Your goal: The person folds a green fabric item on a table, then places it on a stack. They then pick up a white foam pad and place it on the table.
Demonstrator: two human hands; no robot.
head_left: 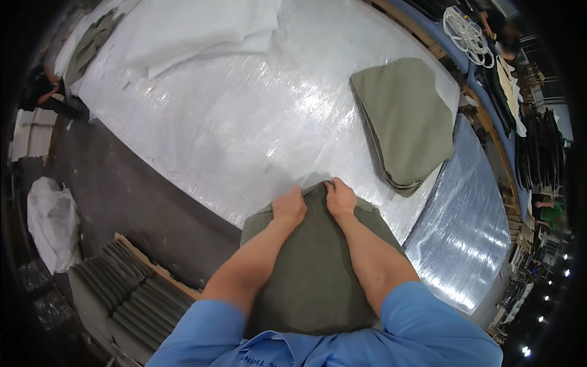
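A piece of olive-grey fabric (312, 269), shaped like a cushion cover, lies between my forearms and reaches back to my body. Its far edge rests at the near side of a table wrapped in clear plastic film (232, 128). My left hand (290, 207) is closed on that far edge, left of its middle. Just to the right, my right hand (340, 197) pinches the same edge, thumb toward the raised middle. Whether anything is inside the fabric cannot be seen. Farther right on the table lies a stack of matching olive-grey pieces (406, 122).
White padding sheets (208, 30) lie at the table's far left. Lower left, a box (134, 248) holds several folded olive-grey pieces, near a clear plastic bag (54, 220). A second film-covered surface (468, 214) adjoins on the right. A person (46, 92) stands at far left.
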